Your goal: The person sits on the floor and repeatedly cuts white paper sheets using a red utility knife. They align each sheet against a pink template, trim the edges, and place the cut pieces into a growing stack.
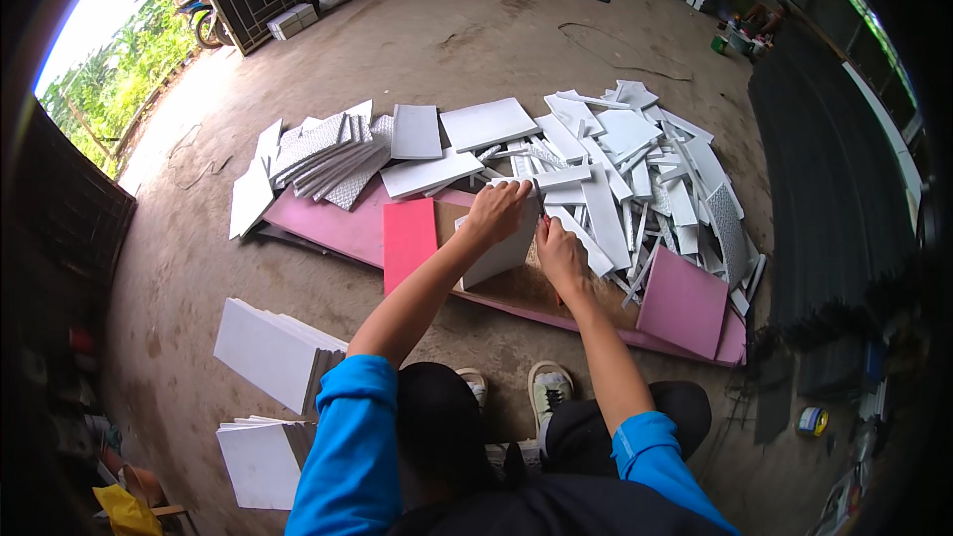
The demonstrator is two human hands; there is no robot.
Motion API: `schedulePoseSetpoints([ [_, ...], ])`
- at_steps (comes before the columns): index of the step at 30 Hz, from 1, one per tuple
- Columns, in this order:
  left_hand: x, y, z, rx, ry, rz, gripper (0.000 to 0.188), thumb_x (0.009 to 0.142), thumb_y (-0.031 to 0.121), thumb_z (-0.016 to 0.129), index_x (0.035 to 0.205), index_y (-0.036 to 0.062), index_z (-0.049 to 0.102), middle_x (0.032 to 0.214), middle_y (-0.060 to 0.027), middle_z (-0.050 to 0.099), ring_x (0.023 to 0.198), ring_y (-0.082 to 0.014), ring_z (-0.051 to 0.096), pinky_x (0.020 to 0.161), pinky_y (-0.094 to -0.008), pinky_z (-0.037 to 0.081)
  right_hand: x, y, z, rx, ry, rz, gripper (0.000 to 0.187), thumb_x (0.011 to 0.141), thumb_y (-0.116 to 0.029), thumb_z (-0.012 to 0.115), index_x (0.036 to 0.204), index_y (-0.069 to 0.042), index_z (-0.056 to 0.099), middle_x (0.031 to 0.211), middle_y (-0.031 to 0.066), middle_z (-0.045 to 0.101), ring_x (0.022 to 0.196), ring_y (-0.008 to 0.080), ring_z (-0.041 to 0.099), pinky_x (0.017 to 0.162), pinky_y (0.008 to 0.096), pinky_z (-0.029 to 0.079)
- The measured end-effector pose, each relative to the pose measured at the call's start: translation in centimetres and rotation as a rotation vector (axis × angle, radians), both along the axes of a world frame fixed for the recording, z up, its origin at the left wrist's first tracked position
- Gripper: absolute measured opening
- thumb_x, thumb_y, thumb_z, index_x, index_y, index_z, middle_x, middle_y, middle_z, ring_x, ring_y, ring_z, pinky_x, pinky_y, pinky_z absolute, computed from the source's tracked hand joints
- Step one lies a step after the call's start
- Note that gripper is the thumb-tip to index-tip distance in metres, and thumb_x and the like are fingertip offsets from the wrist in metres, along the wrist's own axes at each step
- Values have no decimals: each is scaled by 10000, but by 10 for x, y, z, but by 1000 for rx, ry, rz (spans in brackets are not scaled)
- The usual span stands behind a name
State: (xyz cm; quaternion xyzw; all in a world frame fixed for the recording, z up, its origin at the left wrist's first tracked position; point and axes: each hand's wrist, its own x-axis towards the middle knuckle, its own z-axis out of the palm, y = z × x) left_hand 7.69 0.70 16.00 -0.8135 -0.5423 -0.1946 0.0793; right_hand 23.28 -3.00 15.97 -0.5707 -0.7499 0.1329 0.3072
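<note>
Concrete floor [476, 30] | left hand [493, 213] clamps white panel [501, 253] top edge | right hand [559, 253] grips its right edge

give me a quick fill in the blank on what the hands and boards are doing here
The left hand grips the top edge of a white rectangular panel standing on a ____ board.
The right hand is at the panel's ____ edge.
The loose flat board left of the panel is ____.

Missing words: brown; right; pink
</note>
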Motion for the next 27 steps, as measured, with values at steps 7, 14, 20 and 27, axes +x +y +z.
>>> schedulePoseSetpoints([
  [7, 5, -5, 16, -104, -69, -79, 269, 879, 301, 481, 1026, 76, 484, 763, -124, 627, 613, -304, 618, 483, -408, 478, 8, -6, 0, -42, 31, 19, 308, 912, -282, 440, 847, 4, 534, 682, 251, 590, 658, 408, 599, 550, 468, 474],
  [14, 2, -5, 19, -65, -78, -59, 227, 897, 300, 453, 989, 95, 488, 644, -129, 607, 587, -317, 611, 469, -428, 458, 9, -14, 9, -92, 51, 26, 325, 918, -311, 424, 874, -9, 535, 659, 252, 592, 653, 423, 597, 547, 485, 474],
  [20, 5, -8, 27, -97, -76, -30, 212, 877, 301, 471, 959, 109, 512, 624, -139, 598, 581, -327, 605, 473, -437, 455, 9, -18, 22, -175, -83, -18, 319, 917, -306, 421, 890, -12, 541, 684, 232, 609, 662, 401, 614, 562, 463, 493],
  [27, 3, -5, 17, -118, -125, -49, 183, 866, 256, 470, 921, 89, 521, 661, -154, 609, 597, -345, 605, 509, -447, 478, 1, -12, 25, -218, -146, -9, 320, 914, -306, 406, 926, -14, 535, 731, 252, 616, 708, 408, 620, 626, 485, 500],
])
